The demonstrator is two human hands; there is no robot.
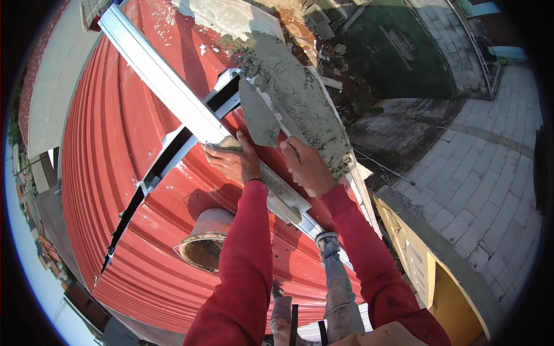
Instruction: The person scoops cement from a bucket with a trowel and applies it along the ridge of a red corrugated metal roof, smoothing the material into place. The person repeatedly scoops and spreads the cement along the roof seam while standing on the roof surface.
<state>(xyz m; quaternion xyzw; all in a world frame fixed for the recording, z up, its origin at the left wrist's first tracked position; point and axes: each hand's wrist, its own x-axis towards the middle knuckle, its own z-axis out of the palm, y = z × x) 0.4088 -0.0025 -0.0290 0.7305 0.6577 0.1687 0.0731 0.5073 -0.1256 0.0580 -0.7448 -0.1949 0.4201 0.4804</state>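
My right hand (307,166) is closed round the handle of a trowel, its grey, mortar-coated blade (257,118) pointing up and away over the edge of the wet mortar. My left hand (235,160) is wrapped round the far end of a weathered, mortar-stained board (284,196). The board runs back beneath my wrist toward my legs, along a long white metal channel (156,72). A bed of rough grey mortar (288,86) lies along the right edge of the red roof. Part of the board is hidden by my left hand and wrist.
A mortar-crusted bucket (203,245) stands on the red ribbed metal roof (144,230) left of my forearm. Dark gaps (164,153) with metal framing cut across the roof sheets. Beyond the right edge, the drop goes down to a block-paved surface (473,184).
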